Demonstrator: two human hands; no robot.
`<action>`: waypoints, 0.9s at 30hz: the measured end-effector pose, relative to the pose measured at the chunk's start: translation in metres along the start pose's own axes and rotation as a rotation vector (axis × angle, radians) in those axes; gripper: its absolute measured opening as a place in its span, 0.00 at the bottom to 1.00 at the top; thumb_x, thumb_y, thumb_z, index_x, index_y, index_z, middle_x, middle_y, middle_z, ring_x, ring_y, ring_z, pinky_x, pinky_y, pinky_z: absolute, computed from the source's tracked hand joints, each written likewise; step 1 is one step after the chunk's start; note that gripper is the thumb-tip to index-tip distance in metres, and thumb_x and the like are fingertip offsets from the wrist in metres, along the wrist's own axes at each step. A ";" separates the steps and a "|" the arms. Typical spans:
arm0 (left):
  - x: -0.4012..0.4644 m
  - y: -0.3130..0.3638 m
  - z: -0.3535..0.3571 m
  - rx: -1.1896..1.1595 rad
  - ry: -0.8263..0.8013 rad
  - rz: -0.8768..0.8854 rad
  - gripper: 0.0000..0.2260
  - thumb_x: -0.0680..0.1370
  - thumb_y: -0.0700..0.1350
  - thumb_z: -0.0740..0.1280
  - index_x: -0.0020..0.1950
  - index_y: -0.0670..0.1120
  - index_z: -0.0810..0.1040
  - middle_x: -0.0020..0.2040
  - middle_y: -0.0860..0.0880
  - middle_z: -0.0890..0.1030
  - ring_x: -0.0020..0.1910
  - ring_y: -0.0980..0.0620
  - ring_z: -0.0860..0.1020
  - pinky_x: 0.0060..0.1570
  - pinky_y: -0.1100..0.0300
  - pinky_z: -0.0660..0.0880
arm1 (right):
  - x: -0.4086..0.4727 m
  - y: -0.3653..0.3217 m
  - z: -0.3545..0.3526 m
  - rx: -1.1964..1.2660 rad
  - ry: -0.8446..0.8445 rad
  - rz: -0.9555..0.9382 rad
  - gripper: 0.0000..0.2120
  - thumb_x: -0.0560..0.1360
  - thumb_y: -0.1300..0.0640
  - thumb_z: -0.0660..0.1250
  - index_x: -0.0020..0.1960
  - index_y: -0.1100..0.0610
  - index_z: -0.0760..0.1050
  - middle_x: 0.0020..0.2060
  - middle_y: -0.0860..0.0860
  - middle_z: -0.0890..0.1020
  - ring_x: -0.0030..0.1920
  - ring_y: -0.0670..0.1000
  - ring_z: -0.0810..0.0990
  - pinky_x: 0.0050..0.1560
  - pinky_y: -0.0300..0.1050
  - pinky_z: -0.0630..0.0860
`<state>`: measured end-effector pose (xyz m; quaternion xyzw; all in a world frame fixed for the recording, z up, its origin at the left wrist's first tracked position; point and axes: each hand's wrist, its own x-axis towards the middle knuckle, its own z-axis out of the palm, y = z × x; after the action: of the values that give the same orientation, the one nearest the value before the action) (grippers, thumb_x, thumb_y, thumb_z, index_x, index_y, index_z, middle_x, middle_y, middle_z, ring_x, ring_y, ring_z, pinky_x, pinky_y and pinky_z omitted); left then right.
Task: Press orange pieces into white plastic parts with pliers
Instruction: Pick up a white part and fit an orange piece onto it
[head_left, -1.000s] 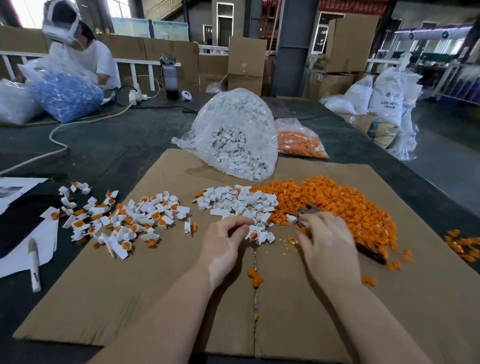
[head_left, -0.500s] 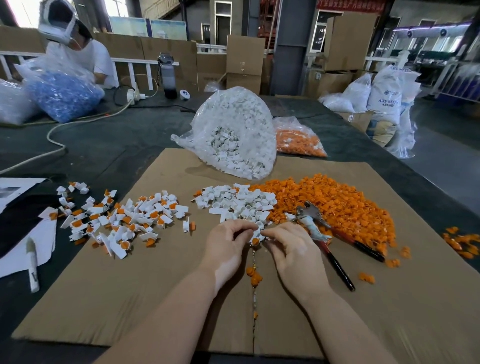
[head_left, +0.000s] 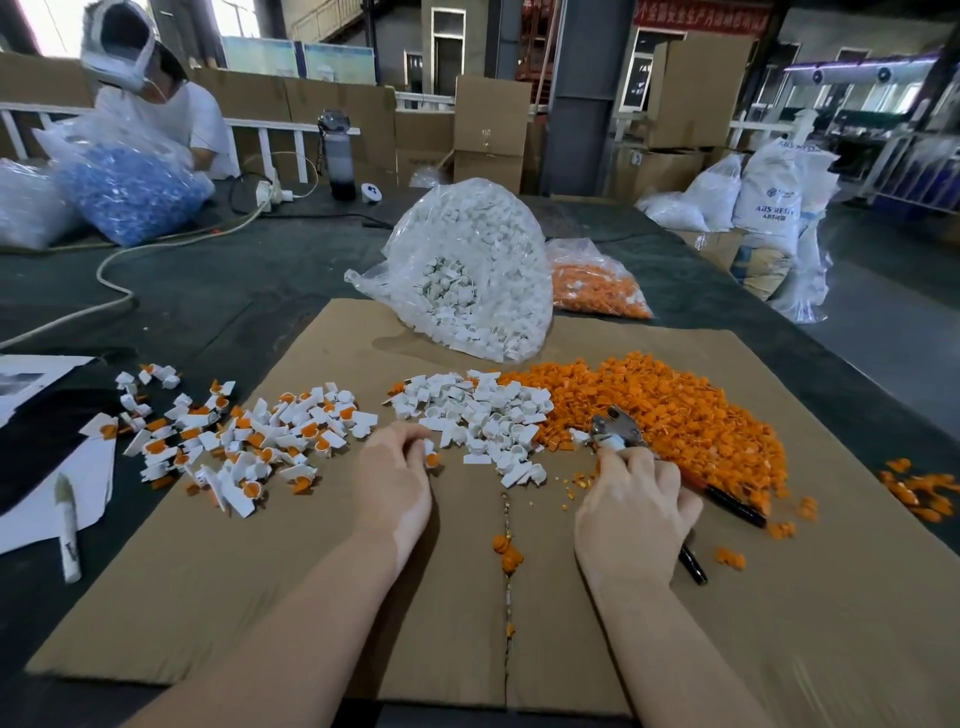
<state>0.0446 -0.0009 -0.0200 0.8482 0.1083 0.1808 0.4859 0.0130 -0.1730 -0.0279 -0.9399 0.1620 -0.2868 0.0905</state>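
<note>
Pliers (head_left: 621, 434) are lying under the gripping right hand (head_left: 631, 512); left hand (head_left: 397, 480) is pinching a light, stiff white part (head_left: 430, 451), likely best held at the edges.

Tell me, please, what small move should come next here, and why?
Probably bring the pliers over to the left hand. Its fingers pinch a white part with an orange piece that seems not yet pressed, while the right hand grips the pliers' handles beside the orange pile.

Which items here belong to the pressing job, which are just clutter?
Job:
loose orange plastic pieces
loose white plastic parts
black-handled metal pliers, gripped by right hand
white-and-orange part, pinched by left hand
finished white-and-orange pile

Clutter:
white marker pen
dark water bottle
</note>
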 end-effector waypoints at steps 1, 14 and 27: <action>0.004 -0.004 -0.005 0.036 0.023 -0.008 0.10 0.80 0.38 0.59 0.56 0.45 0.79 0.54 0.49 0.77 0.48 0.56 0.71 0.49 0.68 0.64 | 0.001 0.000 0.000 -0.040 -0.046 0.000 0.11 0.68 0.70 0.65 0.48 0.61 0.80 0.47 0.58 0.79 0.49 0.60 0.72 0.47 0.53 0.60; 0.007 -0.007 -0.018 0.247 0.211 0.149 0.10 0.77 0.38 0.65 0.55 0.48 0.80 0.53 0.49 0.71 0.59 0.47 0.66 0.60 0.52 0.65 | 0.008 0.001 0.002 -0.036 -0.218 -0.169 0.12 0.78 0.62 0.60 0.58 0.51 0.75 0.54 0.49 0.75 0.57 0.51 0.71 0.56 0.47 0.60; -0.018 0.017 0.028 0.288 -0.292 0.426 0.08 0.77 0.47 0.67 0.54 0.48 0.81 0.50 0.51 0.77 0.51 0.54 0.74 0.44 0.71 0.62 | 0.007 0.004 -0.002 0.562 -0.141 -0.186 0.05 0.76 0.63 0.65 0.47 0.59 0.80 0.40 0.47 0.80 0.40 0.44 0.75 0.40 0.32 0.66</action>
<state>0.0398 -0.0382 -0.0215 0.9292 -0.1187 0.1376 0.3218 0.0162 -0.1799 -0.0235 -0.9064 -0.0170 -0.2615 0.3313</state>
